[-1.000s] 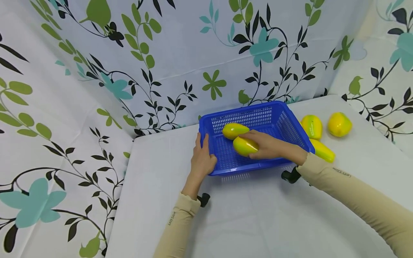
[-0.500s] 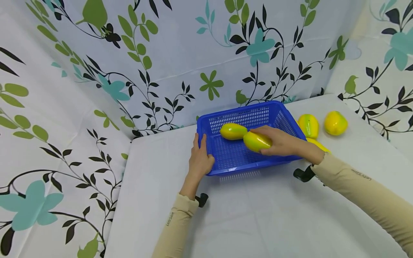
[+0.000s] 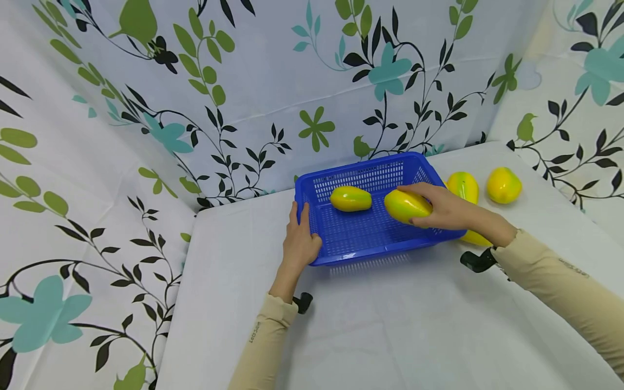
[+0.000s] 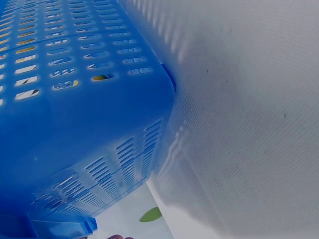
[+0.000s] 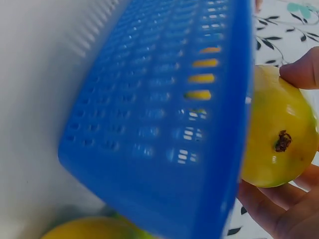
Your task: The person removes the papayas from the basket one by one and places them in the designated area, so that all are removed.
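My right hand (image 3: 444, 207) grips a yellow-green papaya-like fruit (image 3: 405, 206) over the right half of a blue plastic basket (image 3: 341, 259). In the right wrist view, thumb and fingers lie around this fruit (image 5: 281, 134), its brown stem end showing beyond the basket's rim. My left hand (image 3: 299, 242) holds the basket's left rim, with the thumb on the near side and fingers stretched along the edge. The left wrist view shows mostly the basket's slotted outer wall (image 4: 75, 114). A second papaya-like fruit (image 3: 351, 199) lies inside the basket, left of the held one.
Right of the basket, on the white table (image 3: 370, 330), lie a ridged yellow-green fruit (image 3: 463, 185), a round yellow fruit (image 3: 504, 185) and a yellow fruit (image 3: 476, 238) partly hidden by my right arm. A leaf-patterned curtain (image 3: 263, 70) stands close behind the basket.
My right hand has moved right with the gripped fruit, away from the fruit lying in the basket. My left hand stays at the left rim; the view shifts slightly.
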### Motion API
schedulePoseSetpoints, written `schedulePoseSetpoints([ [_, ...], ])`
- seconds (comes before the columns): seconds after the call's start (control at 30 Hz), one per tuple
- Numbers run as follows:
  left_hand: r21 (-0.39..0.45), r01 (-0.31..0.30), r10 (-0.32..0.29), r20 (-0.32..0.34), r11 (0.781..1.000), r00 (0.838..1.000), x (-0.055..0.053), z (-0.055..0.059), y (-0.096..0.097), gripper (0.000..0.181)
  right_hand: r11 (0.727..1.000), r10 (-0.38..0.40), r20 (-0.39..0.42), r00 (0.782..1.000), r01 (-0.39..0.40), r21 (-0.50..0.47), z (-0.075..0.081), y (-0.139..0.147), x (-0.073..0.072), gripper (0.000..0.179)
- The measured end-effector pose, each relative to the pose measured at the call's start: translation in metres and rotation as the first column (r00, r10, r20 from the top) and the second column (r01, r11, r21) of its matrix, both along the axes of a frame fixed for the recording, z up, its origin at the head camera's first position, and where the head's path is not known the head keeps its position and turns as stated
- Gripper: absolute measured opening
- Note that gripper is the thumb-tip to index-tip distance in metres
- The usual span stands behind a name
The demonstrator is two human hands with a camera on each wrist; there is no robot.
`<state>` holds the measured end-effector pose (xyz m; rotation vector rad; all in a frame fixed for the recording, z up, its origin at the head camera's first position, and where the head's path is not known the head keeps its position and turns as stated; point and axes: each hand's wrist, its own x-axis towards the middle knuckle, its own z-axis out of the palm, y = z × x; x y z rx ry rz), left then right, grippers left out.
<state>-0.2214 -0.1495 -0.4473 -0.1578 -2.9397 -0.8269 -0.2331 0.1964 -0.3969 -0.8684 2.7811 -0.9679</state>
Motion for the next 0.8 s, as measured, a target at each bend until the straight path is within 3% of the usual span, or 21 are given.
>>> schedulePoseSetpoints([
  [0.53, 0.005, -0.004, 0.004, 0.005, 1.0, 1.0, 0.001, -0.002, -0.001, 0.078, 0.99, -0.14, -0.016, 0.99, 0.14, -0.021, 0.009, 0.038, 0.01, 0.07],
  [0.8, 0.006, 0.001, -0.001, -0.004, 1.0, 1.0, 0.0, -0.001, 0.0, 0.078, 0.969, -0.24, 0.025, 0.97, 0.241, -0.06, 0.012, 0.07, 0.022, 0.073],
])
